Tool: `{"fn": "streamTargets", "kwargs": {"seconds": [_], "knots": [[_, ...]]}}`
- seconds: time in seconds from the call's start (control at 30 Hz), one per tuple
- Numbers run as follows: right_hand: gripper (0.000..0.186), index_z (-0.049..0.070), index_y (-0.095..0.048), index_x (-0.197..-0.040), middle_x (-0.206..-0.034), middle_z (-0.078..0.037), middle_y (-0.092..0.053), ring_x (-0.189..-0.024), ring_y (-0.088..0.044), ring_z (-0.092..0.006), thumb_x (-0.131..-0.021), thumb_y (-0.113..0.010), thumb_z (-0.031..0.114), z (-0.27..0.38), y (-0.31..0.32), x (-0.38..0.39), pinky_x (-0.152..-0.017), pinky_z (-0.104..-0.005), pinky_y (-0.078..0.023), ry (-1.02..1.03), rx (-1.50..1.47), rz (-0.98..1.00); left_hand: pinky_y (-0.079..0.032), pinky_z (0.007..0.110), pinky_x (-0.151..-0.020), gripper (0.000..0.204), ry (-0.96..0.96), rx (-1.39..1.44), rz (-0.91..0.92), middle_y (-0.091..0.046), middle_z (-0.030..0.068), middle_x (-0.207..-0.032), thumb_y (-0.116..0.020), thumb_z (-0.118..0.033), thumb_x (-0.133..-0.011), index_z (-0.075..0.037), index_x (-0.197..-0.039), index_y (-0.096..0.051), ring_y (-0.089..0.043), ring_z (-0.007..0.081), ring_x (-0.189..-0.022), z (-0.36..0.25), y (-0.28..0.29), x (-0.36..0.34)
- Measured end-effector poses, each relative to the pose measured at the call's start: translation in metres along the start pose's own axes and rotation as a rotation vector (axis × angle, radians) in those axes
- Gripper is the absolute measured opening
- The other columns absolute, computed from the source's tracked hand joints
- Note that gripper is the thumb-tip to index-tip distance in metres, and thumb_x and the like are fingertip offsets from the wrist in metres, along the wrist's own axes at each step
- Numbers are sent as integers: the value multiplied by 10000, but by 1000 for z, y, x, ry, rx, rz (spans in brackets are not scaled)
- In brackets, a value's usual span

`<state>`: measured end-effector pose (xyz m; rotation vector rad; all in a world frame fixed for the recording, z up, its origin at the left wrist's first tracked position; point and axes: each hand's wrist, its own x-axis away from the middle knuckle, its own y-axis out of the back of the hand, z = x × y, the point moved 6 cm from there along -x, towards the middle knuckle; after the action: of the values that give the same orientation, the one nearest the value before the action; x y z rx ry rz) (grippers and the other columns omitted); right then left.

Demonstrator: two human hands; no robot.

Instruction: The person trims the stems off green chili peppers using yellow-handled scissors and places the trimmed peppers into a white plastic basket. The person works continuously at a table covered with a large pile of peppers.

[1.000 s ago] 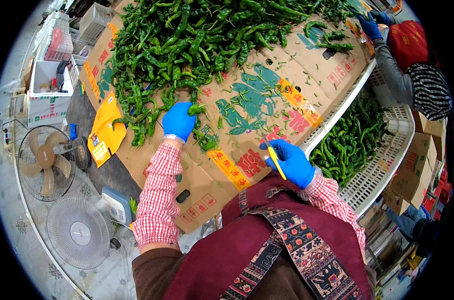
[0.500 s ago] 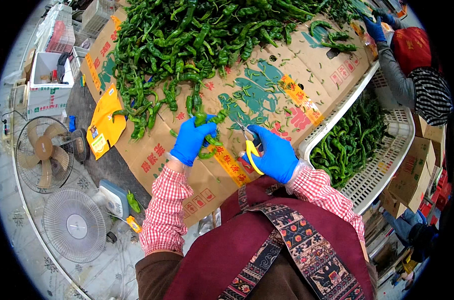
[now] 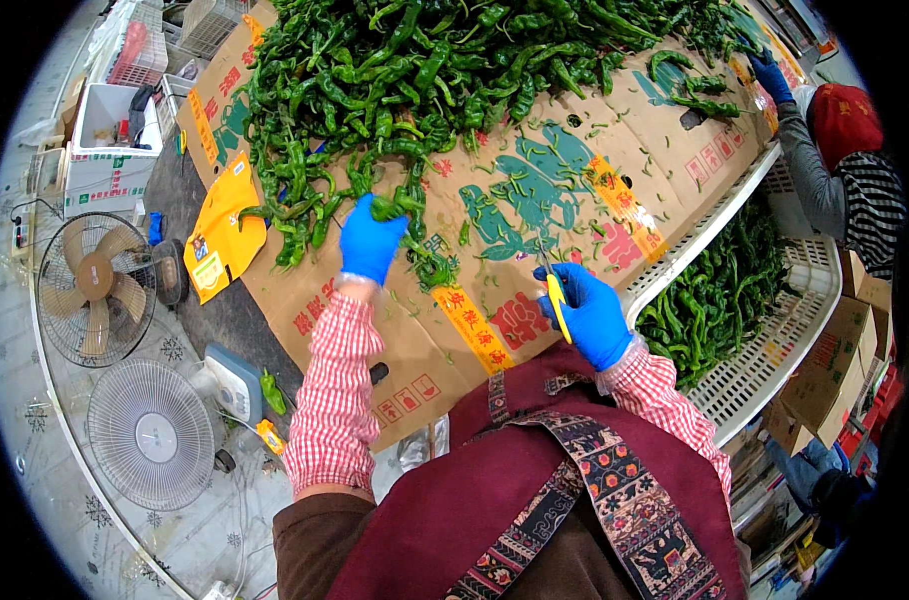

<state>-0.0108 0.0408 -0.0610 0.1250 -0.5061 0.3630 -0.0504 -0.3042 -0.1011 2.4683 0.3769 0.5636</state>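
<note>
Fingers of the blue-gloved right hand (image 3: 595, 316) grip yellow-handled metal scissors (image 3: 558, 305), blades pointing far, probably sparing the blue-gloved left hand (image 3: 372, 242) touching a curved green pepper (image 3: 393, 207), grasp unclear.

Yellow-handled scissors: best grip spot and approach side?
Probably the yellow handle, from the picture's lower right, where the right hand holds it: the handle slants toward the person, while the slim metal blades point away, over the cardboard.
</note>
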Motion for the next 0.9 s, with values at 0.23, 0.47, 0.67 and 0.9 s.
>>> {"fn": "streamTargets", "kwargs": {"seconds": [0.23,0.47,0.67,0.9], "knots": [[360,-7,-595,-1188,-1018,-96,-709,-889,-626,-83,-889,-729,142,3,-4,-2,-773,-264,-523,-26,-21,7,-523,449,-836,463,42,-464,-13,-694,185,-1060,-764,-322,-744,-64,-1112,-653,-654,372,-989,4,-5,-32],[489,65,-592,-1242,-1008,-141,-705,-872,-690,-189,-849,-758,304,23,-5,-2,-769,-325,-543,83,277,34,-533,396,-760,366,-10,-320,-80,-702,161,-944,-756,-262,-767,-48,-1044,-646,-682,304,-865,-10,6,10],[586,113,-580,-1286,-986,-151,-692,-858,-696,-304,-802,-761,389,63,-15,-6,-748,-377,-552,212,467,146,-511,277,-750,227,-30,246,206,-648,3,-888,-767,-57,-789,-37,-969,-630,-594,98,-801,-66,9,65],[500,89,-616,-1216,-1010,-177,-690,-882,-682,-340,-824,-720,381,82,-19,-1,-751,-387,-544,339,487,152,-512,280,-770,233,-62,219,449,-658,14,-908,-767,-42,-784,-38,-978,-639,-605,104,-845,-88,-18,89]]}}
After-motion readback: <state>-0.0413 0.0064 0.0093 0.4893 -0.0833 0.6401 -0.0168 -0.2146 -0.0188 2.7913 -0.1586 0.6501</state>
